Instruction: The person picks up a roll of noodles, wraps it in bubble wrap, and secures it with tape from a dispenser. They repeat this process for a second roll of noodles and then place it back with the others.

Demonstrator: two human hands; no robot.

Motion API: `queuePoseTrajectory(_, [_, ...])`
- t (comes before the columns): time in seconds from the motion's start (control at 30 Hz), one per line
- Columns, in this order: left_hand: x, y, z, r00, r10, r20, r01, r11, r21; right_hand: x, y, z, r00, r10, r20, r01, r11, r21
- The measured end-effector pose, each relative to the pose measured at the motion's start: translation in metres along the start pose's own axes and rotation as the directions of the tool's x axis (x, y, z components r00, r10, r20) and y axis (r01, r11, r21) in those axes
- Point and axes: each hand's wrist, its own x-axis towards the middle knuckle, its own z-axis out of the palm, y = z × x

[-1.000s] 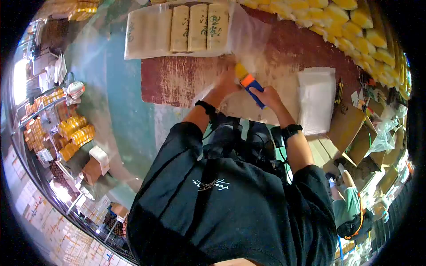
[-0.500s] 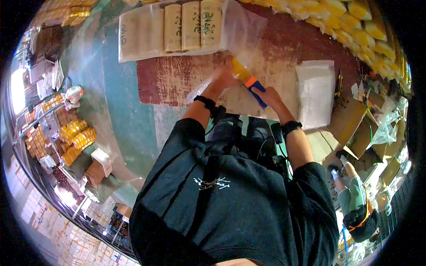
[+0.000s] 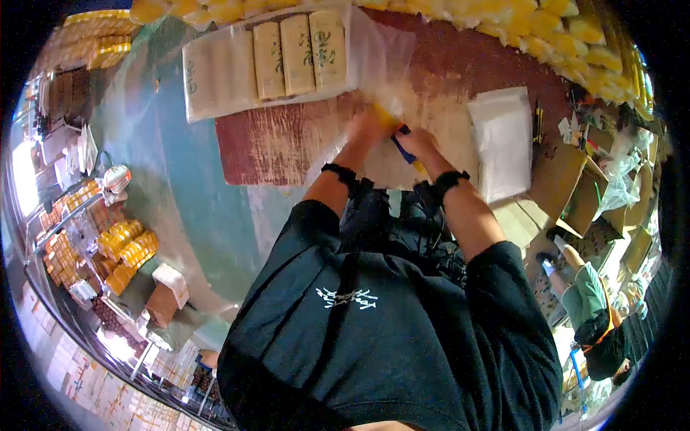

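My right hand (image 3: 422, 146) is closed around the blue part of a long yellow, orange and blue tool (image 3: 404, 149), whose exact kind does not show. My left hand (image 3: 368, 128) is beside the tool's yellow end, its fingers smeared by motion. Just beyond the hands lies a clear plastic bag (image 3: 370, 54) holding several beige paper-wrapped packs (image 3: 297, 56) with dark green characters. The bag's loose, crumpled end spreads to the right, near the yellow end. Both hands are over the worn red and tan tabletop (image 3: 266, 147).
A stack of clear plastic bags (image 3: 501, 144) lies right of my hands. Yellow-ended packs (image 3: 528, 32) are heaped along the far side. Open cardboard boxes (image 3: 568, 190) stand at right, near another person (image 3: 593, 302). Shelving with orange-yellow packs (image 3: 129, 241) is at left.
My right hand has moved up and left with the tool, closer to my left hand. My view has shifted slightly, so the bag and table sit lower.
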Motion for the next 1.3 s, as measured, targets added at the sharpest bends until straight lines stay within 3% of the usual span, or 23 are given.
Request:
queuePoseTrajectory(0.03, [0.007, 0.002, -0.004, 0.999, 0.024, 0.043, -0.023, 1.0, -0.011, -0.001, 0.011, -0.003, 0.998, -0.031, -0.059, 0.031, 0.999, -0.011])
queuePoseTrajectory(0.07, [0.014, 0.008, -0.021, 0.965, 0.03, 0.261, -0.014, 0.998, -0.064, -0.001, 0.029, -0.013, 0.996, -0.019, 0.086, 0.01, 0.994, 0.108])
queuePoseTrajectory(0.13, [0.018, 0.021, -0.027, 0.889, 0.04, 0.457, 0.044, 0.984, -0.172, -0.009, 0.077, -0.042, 0.923, -0.047, 0.381, -0.081, 0.947, 0.311])
queuePoseTrajectory(0.2, [0.023, 0.042, -0.015, 0.918, 0.026, 0.396, 0.08, 0.965, -0.248, -0.032, 0.102, -0.062, 0.923, 0.003, 0.385, -0.211, 0.84, 0.499])
queuePoseTrajectory(0.33, [0.007, 0.053, 0.008, 0.992, 0.027, 0.121, -0.004, 0.983, -0.185, -0.056, 0.141, -0.07, 0.944, -0.193, 0.269, -0.04, 0.739, 0.672])
queuePoseTrajectory(0.43, [-0.023, 0.034, 0.009, 0.997, 0.023, -0.07, -0.034, 0.988, -0.154, -0.063, 0.141, -0.07, 0.923, -0.329, 0.199, 0.066, 0.644, 0.762])
queuePoseTrajectory(0.6, [-0.093, -0.017, 0.015, 0.979, -0.073, -0.19, 0.013, 0.954, -0.3, -0.063, 0.115, -0.069, 0.816, -0.55, 0.176, 0.172, 0.522, 0.835])
queuePoseTrajectory(0.7, [-0.108, -0.027, 0.024, 0.934, 0.019, -0.356, -0.135, 0.943, -0.304, -0.069, 0.085, -0.081, 0.754, -0.622, 0.211, 0.213, 0.535, 0.817])
queuePoseTrajectory(0.8, [-0.111, -0.024, 0.03, 0.881, 0.092, -0.464, -0.219, 0.949, -0.227, -0.062, 0.058, -0.079, 0.774, -0.556, 0.304, 0.146, 0.624, 0.768])
queuePoseTrajectory(0.9, [-0.113, -0.024, 0.04, 0.891, 0.107, -0.441, -0.232, 0.943, -0.24, -0.074, 0.017, -0.096, 0.85, -0.385, 0.36, 0.136, 0.82, 0.556])
queuePoseTrajectory(1.1, [-0.118, -0.02, 0.046, 0.891, 0.128, -0.435, -0.255, 0.935, -0.246, -0.066, -0.007, -0.068, 0.874, -0.286, 0.392, 0.006, 0.814, 0.581])
queuePoseTrajectory(1.2, [-0.122, -0.033, 0.059, 0.872, 0.199, -0.448, -0.346, 0.897, -0.276, -0.064, -0.006, -0.063, 0.87, -0.259, 0.419, -0.037, 0.814, 0.58])
queuePoseTrajectory(1.3, [-0.139, -0.035, 0.028, 0.967, 0.022, -0.252, -0.093, 0.957, -0.274, -0.052, 0.007, -0.047, 0.878, -0.341, 0.337, 0.073, 0.79, 0.609])
